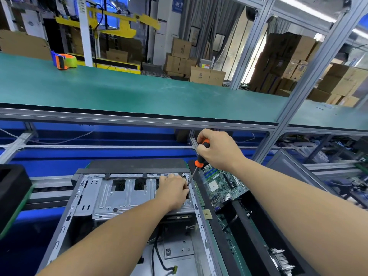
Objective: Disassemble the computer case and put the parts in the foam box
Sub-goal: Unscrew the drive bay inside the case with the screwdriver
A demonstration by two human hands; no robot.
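- Green shelf [139,90] spans the frame's middle, with boxes [199,70] stacked behind and a tape dispenser [64,60] at upper left
- Case [111,198] lies open at lower centre; foam box [235,218] sits just right of it, already holding a motherboard [223,184]
- Right hand [217,150] grips the screwdriver [200,156], shaft angled down-left, likely onto a bracket screw
- Left hand [173,189] rests curled on the drive bracket [123,194] beside the tip, probably steadying it; whether it pinches anything is unclear

Right hand [216,149] fisted above left hand [174,189] (fingers curled down).
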